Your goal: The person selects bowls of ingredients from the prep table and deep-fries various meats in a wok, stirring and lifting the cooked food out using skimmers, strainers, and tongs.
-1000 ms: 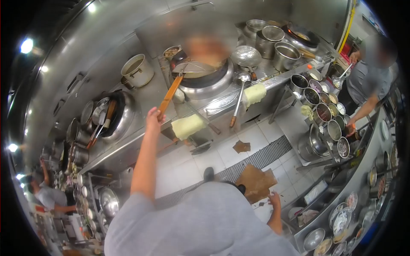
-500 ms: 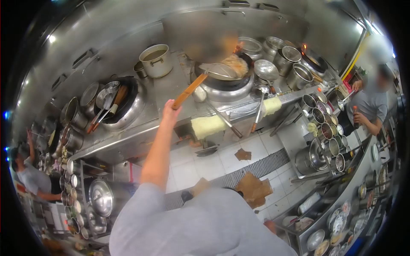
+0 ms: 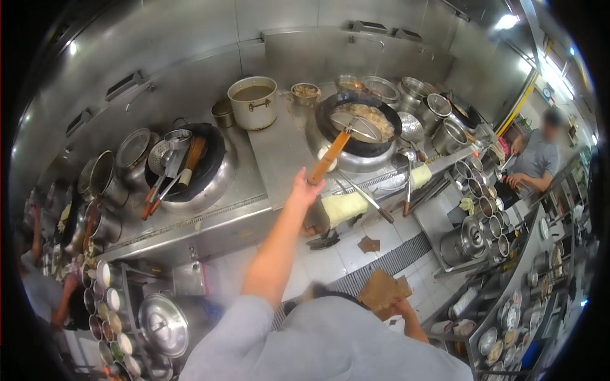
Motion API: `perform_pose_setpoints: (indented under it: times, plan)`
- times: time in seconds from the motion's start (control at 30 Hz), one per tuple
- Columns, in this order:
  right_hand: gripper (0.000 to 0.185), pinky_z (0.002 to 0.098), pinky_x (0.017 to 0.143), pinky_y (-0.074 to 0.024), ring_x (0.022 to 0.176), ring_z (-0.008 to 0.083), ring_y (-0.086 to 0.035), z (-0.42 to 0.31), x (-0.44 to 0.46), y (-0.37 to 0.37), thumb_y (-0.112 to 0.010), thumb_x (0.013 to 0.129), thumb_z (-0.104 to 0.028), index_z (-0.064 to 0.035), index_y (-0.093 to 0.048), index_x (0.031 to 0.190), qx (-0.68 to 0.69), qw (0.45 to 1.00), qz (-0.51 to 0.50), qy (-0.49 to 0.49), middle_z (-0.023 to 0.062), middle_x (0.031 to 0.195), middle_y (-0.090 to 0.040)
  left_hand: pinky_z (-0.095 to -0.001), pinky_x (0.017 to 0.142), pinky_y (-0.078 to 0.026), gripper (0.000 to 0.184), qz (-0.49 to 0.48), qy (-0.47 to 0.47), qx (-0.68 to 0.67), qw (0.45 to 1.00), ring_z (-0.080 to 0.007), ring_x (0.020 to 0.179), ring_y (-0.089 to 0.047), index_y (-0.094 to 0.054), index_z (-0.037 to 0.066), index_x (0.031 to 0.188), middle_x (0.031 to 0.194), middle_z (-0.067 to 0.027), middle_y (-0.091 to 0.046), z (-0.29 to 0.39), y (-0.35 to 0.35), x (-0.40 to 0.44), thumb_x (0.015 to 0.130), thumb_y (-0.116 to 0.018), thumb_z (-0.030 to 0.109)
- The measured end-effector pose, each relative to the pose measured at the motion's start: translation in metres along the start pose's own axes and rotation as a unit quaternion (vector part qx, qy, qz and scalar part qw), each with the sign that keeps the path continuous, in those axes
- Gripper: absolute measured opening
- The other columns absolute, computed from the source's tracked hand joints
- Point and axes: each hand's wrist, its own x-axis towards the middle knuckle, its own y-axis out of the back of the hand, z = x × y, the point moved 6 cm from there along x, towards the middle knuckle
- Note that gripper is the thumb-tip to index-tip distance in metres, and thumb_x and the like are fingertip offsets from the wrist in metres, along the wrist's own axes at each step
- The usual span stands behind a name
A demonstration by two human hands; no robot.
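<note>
My left hand (image 3: 306, 189) is wrapped round the end of a wooden handle (image 3: 330, 156), with my arm stretched forward. The handle belongs to a round wire strainer (image 3: 356, 127), whose head lies low in a black wok (image 3: 327, 120). Pale brown food (image 3: 367, 117) sits in the wok around and under the strainer; I cannot make out its kind. My right hand (image 3: 400, 308) is low beside my torso, near something white. Its fingers are too small and blurred to read.
A large pot (image 3: 253, 108) of liquid stands left of the wok. A second wok (image 3: 206, 162) holds ladles and a brush. A folded cloth (image 3: 343, 207) hangs on the stove edge. Brown cardboard (image 3: 381, 292) lies on the floor. A co-worker (image 3: 537, 155) stands at the right.
The strainer has gone from tilted above the wok with food heaped beside it to low in the wok. The flames behind it have died down. My view has shifted.
</note>
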Motion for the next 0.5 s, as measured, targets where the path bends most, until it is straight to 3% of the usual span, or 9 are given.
perform_pose_setpoints:
  times: [0.13,0.2,0.27,0.3,0.33,0.37,0.4,0.47,0.5]
  plan:
    - [0.052,0.0326,0.048,-0.0530,0.059,0.0202,-0.064,-0.033,0.074,-0.053,-0.063,0.080,-0.008,-0.0034,-0.049,0.130,-0.172,0.984,-0.024,0.027,0.0148,0.076,-0.065,-0.0662,0.098,-0.037,0.082,0.029,0.033,0.086,0.995,-0.0509,0.127,-0.033,-0.010,0.009,0.147,0.146,-0.0257,-0.019,-0.003,0.022,-0.015,0.089,-0.059,0.041]
    - [0.046,0.0357,0.051,-0.0531,0.061,0.0232,-0.064,-0.069,0.100,-0.105,-0.065,0.080,-0.011,-0.0033,-0.051,0.123,-0.229,0.971,-0.054,0.046,0.0150,0.082,-0.065,-0.0608,0.099,-0.039,0.085,0.037,-0.002,0.178,0.983,-0.0467,0.131,-0.032,-0.015,0.012,0.147,0.148,-0.0207,-0.021,0.011,0.054,-0.032,0.086,-0.062,0.048]
    - [0.041,0.0388,0.055,-0.0533,0.063,0.0262,-0.064,-0.107,0.136,-0.172,-0.066,0.080,-0.014,-0.0032,-0.053,0.117,-0.283,0.951,-0.101,0.066,0.0153,0.088,-0.065,-0.0442,0.090,-0.046,0.068,0.012,-0.044,0.308,0.950,-0.0337,0.121,-0.044,-0.033,0.015,0.140,0.138,-0.0113,-0.038,0.036,0.085,-0.076,0.086,-0.062,0.043]
    - [0.041,0.0389,0.058,-0.0532,0.065,0.0282,-0.064,-0.130,0.153,-0.211,-0.067,0.079,-0.016,-0.0030,-0.053,0.116,-0.402,0.893,-0.106,0.175,0.0162,0.088,-0.065,-0.0384,0.083,-0.047,0.053,0.066,-0.045,0.395,0.915,-0.0230,0.109,-0.051,-0.044,0.017,0.133,0.124,-0.0073,-0.050,0.053,0.100,-0.096,0.087,-0.062,0.036]
    - [0.042,0.0389,0.062,-0.0531,0.066,0.0303,-0.064,-0.146,0.162,-0.249,-0.067,0.078,-0.018,-0.0029,-0.054,0.115,-0.494,0.816,-0.103,0.283,0.0172,0.088,-0.065,-0.0384,0.083,-0.047,0.053,0.099,-0.068,0.383,0.916,-0.0230,0.109,-0.051,-0.044,0.017,0.133,0.124,-0.0073,-0.050,0.076,0.120,-0.122,0.087,-0.062,0.036]
    - [0.044,0.0406,0.070,-0.0526,0.077,0.0336,-0.064,-0.172,0.156,-0.293,-0.067,0.077,-0.021,-0.0014,-0.054,0.115,-0.471,0.734,-0.127,0.473,0.0194,0.090,-0.066,-0.0371,0.081,-0.048,0.049,0.097,-0.072,0.438,0.891,-0.0198,0.104,-0.053,-0.046,0.017,0.131,0.118,-0.0058,-0.053,0.096,0.139,-0.152,0.088,-0.062,0.032]
    - [0.055,0.0456,0.086,-0.0486,0.097,0.0374,-0.060,-0.203,0.140,-0.338,-0.068,0.074,-0.025,-0.0038,-0.052,0.122,-0.514,0.762,-0.174,0.352,0.0218,0.100,-0.064,-0.0358,0.079,-0.050,0.045,0.087,-0.066,0.496,0.862,-0.0166,0.099,-0.056,-0.048,0.017,0.130,0.112,-0.0044,-0.057,0.110,0.159,-0.182,0.088,-0.062,0.029]
    - [0.056,0.0453,0.093,-0.0441,0.108,0.0377,-0.054,-0.240,0.133,-0.423,-0.068,0.076,-0.028,-0.0046,-0.052,0.124,-0.483,0.647,-0.240,0.539,0.0217,0.116,-0.059,-0.0331,0.074,-0.051,0.041,0.166,-0.104,0.454,0.869,-0.0141,0.091,-0.058,-0.050,0.017,0.128,0.106,-0.0026,-0.059,0.143,0.242,-0.239,0.088,-0.060,0.023]
    - [0.059,0.0437,0.098,-0.0412,0.115,0.0373,-0.051,-0.288,0.084,-0.461,-0.067,0.077,-0.028,-0.0038,-0.050,0.129,-0.561,0.641,-0.262,0.453,0.0222,0.126,-0.053,-0.0315,0.072,-0.052,0.040,0.240,-0.113,0.455,0.850,-0.0132,0.089,-0.059,-0.050,0.016,0.128,0.102,-0.0017,-0.059,0.157,0.300,-0.267,0.088,-0.058,0.021]
